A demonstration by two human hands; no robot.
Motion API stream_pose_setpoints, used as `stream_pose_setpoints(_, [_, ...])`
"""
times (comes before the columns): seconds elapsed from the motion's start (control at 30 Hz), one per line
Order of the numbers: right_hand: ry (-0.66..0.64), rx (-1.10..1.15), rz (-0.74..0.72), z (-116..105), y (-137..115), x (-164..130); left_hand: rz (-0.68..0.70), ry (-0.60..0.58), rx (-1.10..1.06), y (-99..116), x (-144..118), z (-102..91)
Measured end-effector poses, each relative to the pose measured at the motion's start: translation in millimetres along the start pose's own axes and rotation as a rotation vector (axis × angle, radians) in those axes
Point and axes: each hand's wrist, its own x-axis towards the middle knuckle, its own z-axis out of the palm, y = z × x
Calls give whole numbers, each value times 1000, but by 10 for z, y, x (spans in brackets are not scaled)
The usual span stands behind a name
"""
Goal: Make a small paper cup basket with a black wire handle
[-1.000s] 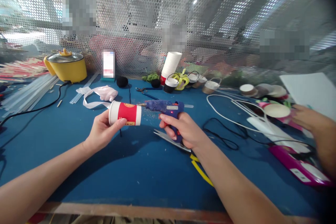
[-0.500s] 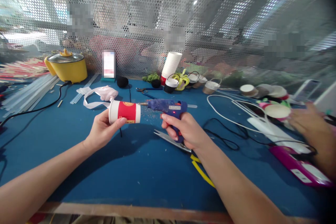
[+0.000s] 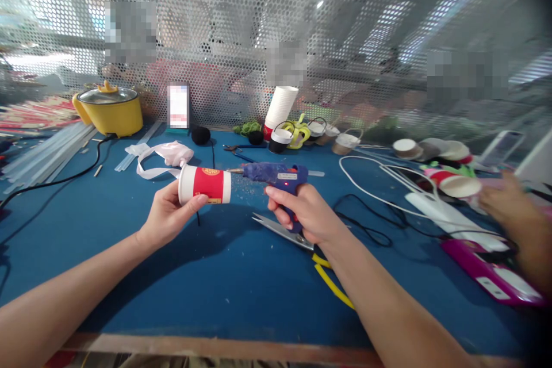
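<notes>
My left hand [image 3: 170,213] is closed round a red and white paper cup [image 3: 211,184], held on its side with its base toward the right. In my right hand [image 3: 308,213] is a blue hot glue gun [image 3: 269,173], its small light glowing red and its metal nozzle at the upper edge of the cup's base. Whether the nozzle touches the cup I cannot tell. Behind the cup lies a white ribbon [image 3: 150,173] with a pale pink bundle [image 3: 175,153]. Scissors [image 3: 280,229] with yellow handles lie under my right hand and wrist.
A yellow electric pot [image 3: 114,115] and clear glue sticks [image 3: 47,155] stand left. At the back are stacked paper cups [image 3: 280,109] and small bucket-shaped cups [image 3: 281,139]. Rightward lie a white cable [image 3: 366,181], a purple power strip [image 3: 478,276] and another person's blurred hand [image 3: 504,201].
My two hands, the cup and the glue gun stay almost still. At the right, the other person's hand has shifted slightly, and the red and white cup near it has turned.
</notes>
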Motion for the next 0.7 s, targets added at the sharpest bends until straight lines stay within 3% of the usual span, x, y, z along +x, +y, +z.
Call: stream_pose_setpoints(0.7, [4, -114, -32, -42, -36, -25, 45, -12, 42, -14, -4, -11])
